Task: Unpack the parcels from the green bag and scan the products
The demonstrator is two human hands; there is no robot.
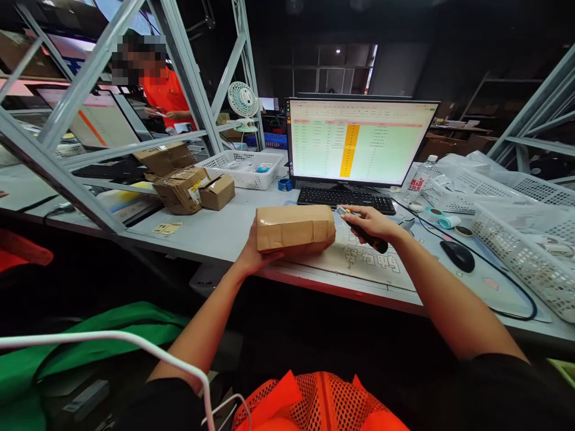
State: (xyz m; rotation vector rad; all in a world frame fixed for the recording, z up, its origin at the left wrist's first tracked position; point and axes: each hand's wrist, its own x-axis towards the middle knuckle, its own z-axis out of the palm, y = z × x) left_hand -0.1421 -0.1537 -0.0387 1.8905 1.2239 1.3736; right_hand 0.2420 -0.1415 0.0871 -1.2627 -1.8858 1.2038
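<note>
A taped brown cardboard box (294, 230) is tilted up above the front edge of the desk. My left hand (256, 254) grips its left end, with the fingers running underneath and partly hidden. My right hand (371, 222) is closed around a utility knife (366, 235), whose dark handle points down to the right. The knife's metal front end is close to the box's upper right corner; whether it touches the cardboard I cannot tell. Behind the box lies a black keyboard (345, 199).
A lit monitor (359, 143) stands behind the keyboard. White baskets (521, 257) and a black mouse (457, 256) are at right, near a bottle (420, 179). Opened cartons (179, 188), a white basket (245, 178) and metal frame bars (72, 191) are left. Another person (166, 93) stands beyond the frame.
</note>
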